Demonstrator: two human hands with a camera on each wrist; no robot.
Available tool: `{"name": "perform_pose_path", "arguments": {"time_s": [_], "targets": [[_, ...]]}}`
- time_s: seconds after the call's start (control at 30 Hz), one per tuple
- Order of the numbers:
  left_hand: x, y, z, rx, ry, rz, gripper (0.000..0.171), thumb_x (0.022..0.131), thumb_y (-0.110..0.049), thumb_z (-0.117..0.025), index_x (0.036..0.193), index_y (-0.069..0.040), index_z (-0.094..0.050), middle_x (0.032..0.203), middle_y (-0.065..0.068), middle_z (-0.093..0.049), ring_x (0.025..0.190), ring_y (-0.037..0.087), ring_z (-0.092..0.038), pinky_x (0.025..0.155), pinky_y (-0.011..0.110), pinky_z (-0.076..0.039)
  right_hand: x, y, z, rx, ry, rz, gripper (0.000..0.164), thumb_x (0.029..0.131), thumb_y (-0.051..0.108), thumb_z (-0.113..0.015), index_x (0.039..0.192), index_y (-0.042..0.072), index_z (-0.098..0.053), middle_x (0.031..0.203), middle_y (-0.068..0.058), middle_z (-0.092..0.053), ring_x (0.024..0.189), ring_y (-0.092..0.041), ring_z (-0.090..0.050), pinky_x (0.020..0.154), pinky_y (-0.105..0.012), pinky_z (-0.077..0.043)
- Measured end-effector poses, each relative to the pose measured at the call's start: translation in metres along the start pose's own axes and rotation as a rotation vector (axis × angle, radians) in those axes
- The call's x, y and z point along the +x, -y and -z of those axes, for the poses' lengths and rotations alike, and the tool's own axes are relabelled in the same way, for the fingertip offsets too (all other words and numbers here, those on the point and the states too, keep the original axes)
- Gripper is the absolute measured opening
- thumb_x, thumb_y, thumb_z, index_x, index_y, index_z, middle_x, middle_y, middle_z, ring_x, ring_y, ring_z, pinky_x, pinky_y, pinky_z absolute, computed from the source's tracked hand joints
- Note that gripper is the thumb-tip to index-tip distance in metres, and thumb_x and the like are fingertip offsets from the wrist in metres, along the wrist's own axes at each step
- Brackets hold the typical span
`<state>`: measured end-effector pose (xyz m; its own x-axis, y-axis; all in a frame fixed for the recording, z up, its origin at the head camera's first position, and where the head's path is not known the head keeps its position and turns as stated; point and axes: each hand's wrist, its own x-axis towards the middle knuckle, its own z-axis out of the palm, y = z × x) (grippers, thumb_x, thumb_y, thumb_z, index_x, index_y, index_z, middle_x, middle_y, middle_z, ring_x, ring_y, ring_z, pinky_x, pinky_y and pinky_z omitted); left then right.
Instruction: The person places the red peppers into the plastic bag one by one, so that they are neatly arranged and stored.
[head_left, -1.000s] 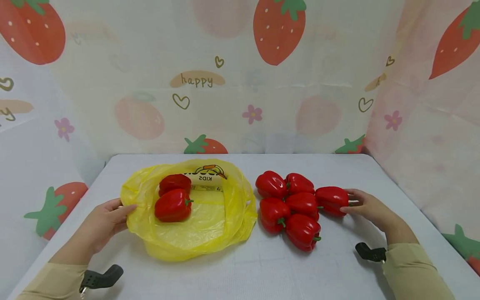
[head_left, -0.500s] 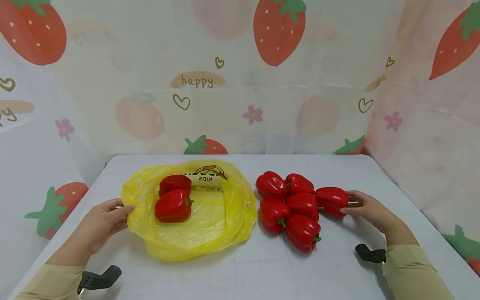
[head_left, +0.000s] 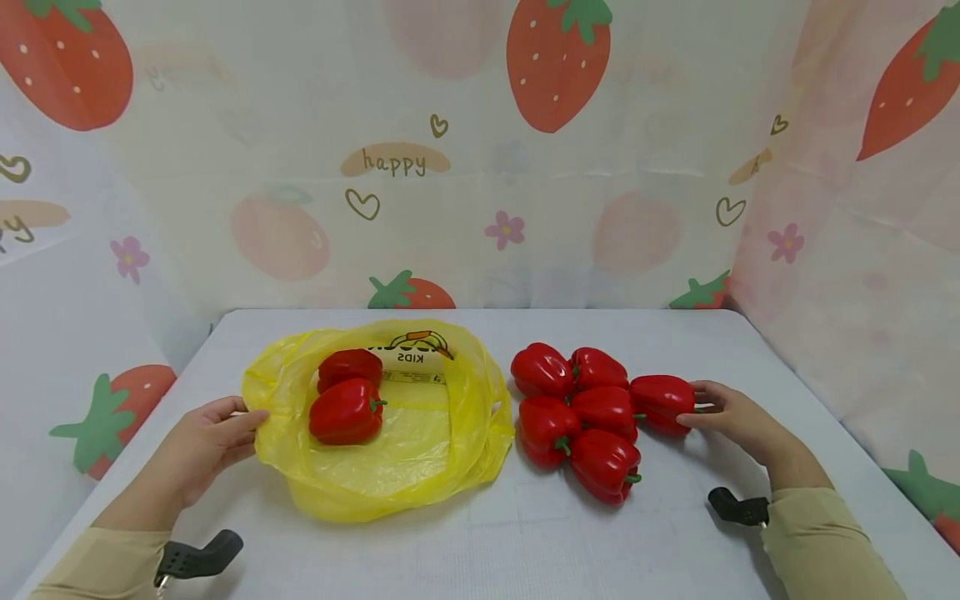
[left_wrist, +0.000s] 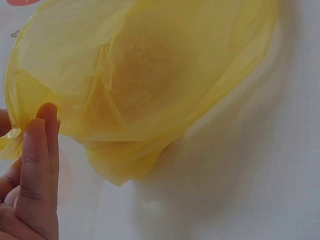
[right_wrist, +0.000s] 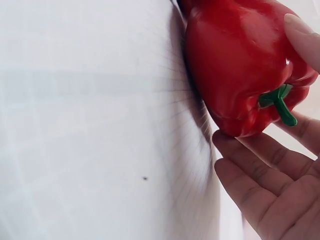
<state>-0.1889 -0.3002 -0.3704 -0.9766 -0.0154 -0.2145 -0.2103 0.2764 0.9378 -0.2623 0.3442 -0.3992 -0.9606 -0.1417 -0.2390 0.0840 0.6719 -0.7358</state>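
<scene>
A yellow plastic bag (head_left: 397, 492) lies wide-mouthed on the left of the table. Two red bell peppers are inside it, the front bell pepper (head_left: 347, 412) overlapping the one behind. My left hand (head_left: 213, 442) pinches the bag's left rim between thumb and fingers; the left wrist view shows the gathered film at the fingertips (left_wrist: 36, 135). My right hand (head_left: 738, 421) holds the rightmost red bell pepper (head_left: 660, 403) by its stem end. In the right wrist view the thumb presses one side of this pepper (right_wrist: 235, 60), with fingers on the opposite side near the green stem.
Several more red bell peppers (head_left: 603, 410) cluster right of the bag, touching one another and the held pepper. The white table (head_left: 525, 550) ends at a patterned strawberry backdrop (head_left: 480, 233) behind and at both sides.
The right hand and its bell pepper have shifted very slightly left. The left hand keeps its hold on the bag rim, and the other peppers stay put.
</scene>
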Motion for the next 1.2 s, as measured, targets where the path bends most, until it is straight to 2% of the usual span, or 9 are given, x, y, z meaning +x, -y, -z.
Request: {"name": "perform_pose_path", "arguments": {"time_s": [0.5, 0.93, 1.2], "targets": [[0.001, 0.000, -0.003, 0.020, -0.013, 0.018, 0.060, 0.087, -0.041, -0.058, 0.124, 0.002, -0.043, 0.099, -0.005, -0.060, 0.086, 0.010, -0.061, 0.078, 0.023, -0.052, -0.001, 0.001, 0.006, -0.034, -0.029, 0.011, 0.084, 0.078, 0.045, -0.067, 0.139, 0.001, -0.028, 0.134, -0.026, -0.036, 0.120, -0.044, -0.035, 0.087, -0.052, -0.045], [0.001, 0.000, -0.002, 0.000, -0.008, 0.033, 0.060, 0.088, -0.040, -0.058, 0.126, 0.003, -0.043, 0.097, -0.005, -0.061, 0.085, 0.010, -0.061, 0.078, 0.024, -0.052, -0.007, 0.016, 0.024, -0.030, -0.072, 0.121, 0.074, 0.082, 0.039, -0.065, 0.137, 0.001, -0.032, 0.132, -0.024, -0.040, 0.116, -0.043, -0.042, 0.086, -0.054, -0.045], [0.001, 0.000, -0.002, 0.006, -0.010, 0.038, 0.063, 0.088, -0.041, -0.056, 0.130, 0.003, -0.041, 0.098, -0.005, -0.061, 0.086, 0.011, -0.061, 0.078, 0.023, -0.052, -0.006, 0.037, 0.028, -0.013, -0.075, 0.181, 0.069, 0.084, 0.036, -0.064, 0.135, 0.001, -0.034, 0.128, -0.025, -0.045, 0.114, -0.042, -0.045, 0.086, -0.053, -0.045]]}}
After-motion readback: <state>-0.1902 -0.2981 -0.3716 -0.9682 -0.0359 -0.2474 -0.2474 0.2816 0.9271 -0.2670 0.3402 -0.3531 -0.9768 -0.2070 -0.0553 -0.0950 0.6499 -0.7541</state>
